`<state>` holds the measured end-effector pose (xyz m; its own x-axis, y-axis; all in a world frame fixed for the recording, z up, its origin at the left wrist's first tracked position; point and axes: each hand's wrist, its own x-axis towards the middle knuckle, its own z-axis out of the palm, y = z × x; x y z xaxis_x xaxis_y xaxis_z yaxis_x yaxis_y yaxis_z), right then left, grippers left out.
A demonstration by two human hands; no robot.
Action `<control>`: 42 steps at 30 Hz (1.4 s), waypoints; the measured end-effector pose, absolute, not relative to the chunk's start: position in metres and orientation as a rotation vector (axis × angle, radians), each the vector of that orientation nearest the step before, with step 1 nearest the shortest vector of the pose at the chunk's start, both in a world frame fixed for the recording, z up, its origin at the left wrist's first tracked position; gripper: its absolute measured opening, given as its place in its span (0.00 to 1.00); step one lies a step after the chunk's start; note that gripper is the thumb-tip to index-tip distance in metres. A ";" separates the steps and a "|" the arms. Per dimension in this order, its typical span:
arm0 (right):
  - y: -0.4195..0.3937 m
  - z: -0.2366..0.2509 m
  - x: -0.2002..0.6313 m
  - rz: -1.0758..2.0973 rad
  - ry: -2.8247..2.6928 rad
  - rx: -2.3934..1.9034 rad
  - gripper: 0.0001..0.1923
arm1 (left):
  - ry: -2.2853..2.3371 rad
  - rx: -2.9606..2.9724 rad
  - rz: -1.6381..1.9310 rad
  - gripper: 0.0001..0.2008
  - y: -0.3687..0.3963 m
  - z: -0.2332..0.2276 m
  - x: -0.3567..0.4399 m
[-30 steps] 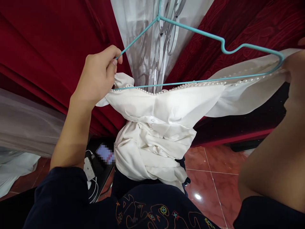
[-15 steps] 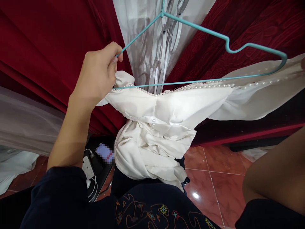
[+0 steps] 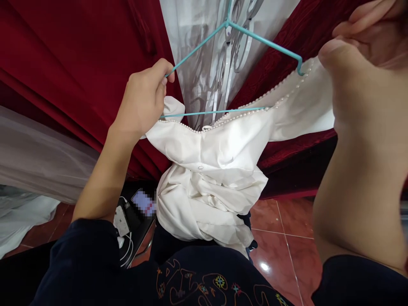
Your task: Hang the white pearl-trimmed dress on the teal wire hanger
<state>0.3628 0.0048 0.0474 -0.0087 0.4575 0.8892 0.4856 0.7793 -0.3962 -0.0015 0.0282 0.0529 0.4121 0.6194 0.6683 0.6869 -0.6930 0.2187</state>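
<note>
Left hand [image 3: 143,100] is pinched shut on the hanger [image 3: 204,44] and dress [image 3: 216,170] at centre; right hand [image 3: 360,68], raised upper right, is curled, its hold unclear.

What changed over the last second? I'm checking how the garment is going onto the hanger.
The right hand rose from the frame's right edge to the upper right, close to the camera, and carried the white garment's pearl-trimmed sleeve up over the teal hanger's right shoulder, hiding that end. The left hand kept its pinch on the hanger's left end. The red drapes and the phone stayed as they were.
</note>
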 end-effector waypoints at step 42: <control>-0.023 -0.012 0.265 -0.113 -1.967 -1.098 0.10 | -1.413 -2.081 -1.675 0.17 0.021 0.037 -0.043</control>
